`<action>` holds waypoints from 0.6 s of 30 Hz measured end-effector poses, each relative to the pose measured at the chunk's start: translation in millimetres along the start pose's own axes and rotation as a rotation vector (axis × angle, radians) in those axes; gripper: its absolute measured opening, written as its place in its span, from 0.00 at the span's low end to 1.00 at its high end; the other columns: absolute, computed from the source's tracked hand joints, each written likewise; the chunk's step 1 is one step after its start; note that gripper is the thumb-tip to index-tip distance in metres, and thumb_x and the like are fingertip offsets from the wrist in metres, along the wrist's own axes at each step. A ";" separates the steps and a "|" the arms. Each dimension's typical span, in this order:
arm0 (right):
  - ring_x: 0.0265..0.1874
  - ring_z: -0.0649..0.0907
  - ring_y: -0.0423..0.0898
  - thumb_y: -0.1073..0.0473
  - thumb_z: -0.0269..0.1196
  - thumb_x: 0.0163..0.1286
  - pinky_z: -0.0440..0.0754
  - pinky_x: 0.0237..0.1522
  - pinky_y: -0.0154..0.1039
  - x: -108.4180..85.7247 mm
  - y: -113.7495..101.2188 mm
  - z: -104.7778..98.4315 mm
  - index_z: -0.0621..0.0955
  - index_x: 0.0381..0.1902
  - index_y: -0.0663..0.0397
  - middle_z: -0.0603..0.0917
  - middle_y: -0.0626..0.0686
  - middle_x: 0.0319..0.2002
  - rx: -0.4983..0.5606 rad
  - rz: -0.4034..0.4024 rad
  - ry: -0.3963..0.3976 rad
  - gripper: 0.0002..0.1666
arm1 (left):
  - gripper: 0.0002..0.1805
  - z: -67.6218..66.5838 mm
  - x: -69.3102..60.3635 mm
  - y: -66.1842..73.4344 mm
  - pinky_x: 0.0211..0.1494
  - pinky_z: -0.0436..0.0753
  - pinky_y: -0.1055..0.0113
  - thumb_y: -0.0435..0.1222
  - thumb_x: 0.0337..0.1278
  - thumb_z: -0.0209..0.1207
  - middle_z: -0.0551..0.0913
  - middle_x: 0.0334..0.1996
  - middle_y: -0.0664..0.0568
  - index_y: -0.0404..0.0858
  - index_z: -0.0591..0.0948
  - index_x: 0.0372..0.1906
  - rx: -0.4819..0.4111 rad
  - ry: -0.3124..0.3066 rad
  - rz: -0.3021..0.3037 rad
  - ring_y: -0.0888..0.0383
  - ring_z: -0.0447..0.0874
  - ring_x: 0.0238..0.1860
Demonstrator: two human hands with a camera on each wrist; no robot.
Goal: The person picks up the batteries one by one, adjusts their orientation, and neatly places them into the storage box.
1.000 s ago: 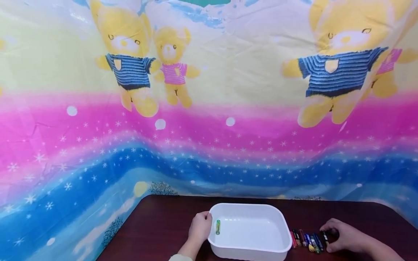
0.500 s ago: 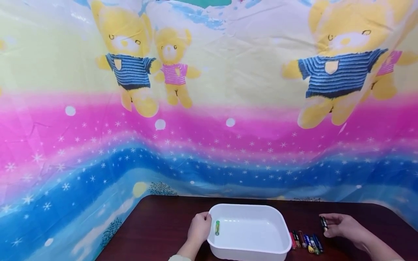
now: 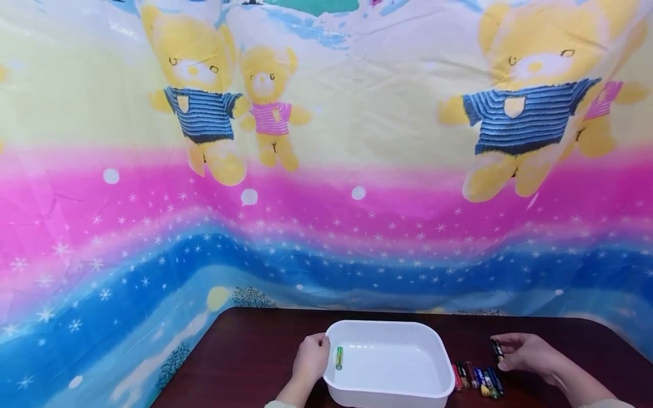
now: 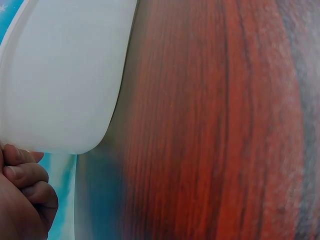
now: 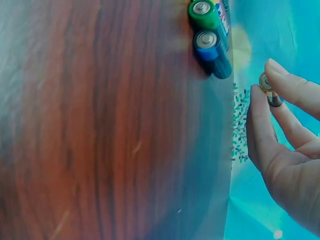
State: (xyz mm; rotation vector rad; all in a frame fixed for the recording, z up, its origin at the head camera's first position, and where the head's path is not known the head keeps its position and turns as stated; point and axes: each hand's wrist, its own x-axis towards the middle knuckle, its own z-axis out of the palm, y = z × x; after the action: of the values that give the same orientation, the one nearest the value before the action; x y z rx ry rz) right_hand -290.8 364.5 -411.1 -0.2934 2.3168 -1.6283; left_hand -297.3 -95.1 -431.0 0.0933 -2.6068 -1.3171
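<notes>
A white plastic basin (image 3: 388, 357) stands on the table, and a green battery (image 3: 339, 358) lies inside near its left wall. My left hand (image 3: 311, 358) grips the basin's left rim; in the left wrist view its fingers (image 4: 30, 175) curl at the basin's edge. To the right of the basin my right hand (image 3: 528, 354) pinches a dark battery (image 3: 497, 350) above the table. The right wrist view shows this battery (image 5: 267, 85) end-on between thumb and fingers. Just left of that hand lies a row of several batteries (image 3: 478, 378) in mixed colours.
The dark red-brown wooden table (image 3: 265, 345) has rounded corners. Behind it hangs a cloth (image 3: 326, 226) printed with teddy bears and snowflakes. The row of batteries lies close against the basin's right side.
My right hand has lifted the dark battery from the right end of the row and moved slightly left with it. The left hand keeps its hold on the basin.
</notes>
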 end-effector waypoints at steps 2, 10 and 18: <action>0.43 0.80 0.52 0.72 0.64 0.55 0.79 0.43 0.48 -0.2 -1.5 0.1 0.64 0.56 0.84 0.77 0.68 0.46 0.035 -0.023 -0.029 0.34 | 0.16 0.8 0.0 -0.4 0.39 0.79 0.57 0.36 0.61 0.50 0.83 0.41 0.45 0.31 0.81 0.47 -0.003 -0.005 -0.002 0.57 0.80 0.36; 0.41 0.81 0.51 0.73 0.62 0.55 0.80 0.43 0.47 0.4 -7.8 2.8 0.63 0.55 0.86 0.78 0.66 0.46 0.080 -0.060 -0.069 0.33 | 0.16 3.4 -0.6 -0.3 0.34 0.80 0.60 0.37 0.62 0.50 0.83 0.41 0.45 0.31 0.81 0.46 -0.012 -0.025 -0.021 0.58 0.80 0.34; 0.41 0.81 0.54 0.71 0.63 0.54 0.79 0.44 0.47 8.1 -21.1 15.6 0.62 0.56 0.86 0.72 0.77 0.50 0.039 -0.041 -0.026 0.35 | 0.15 1.8 -0.9 -0.7 0.35 0.80 0.59 0.36 0.61 0.50 0.83 0.41 0.44 0.31 0.82 0.45 -0.001 -0.006 -0.004 0.58 0.80 0.35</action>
State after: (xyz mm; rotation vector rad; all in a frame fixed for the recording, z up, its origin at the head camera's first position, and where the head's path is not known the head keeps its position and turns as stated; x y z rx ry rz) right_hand -292.9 341.0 -397.1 -0.3535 2.2718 -1.6769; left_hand -296.9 -93.9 -432.8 0.0941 -2.6120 -1.3219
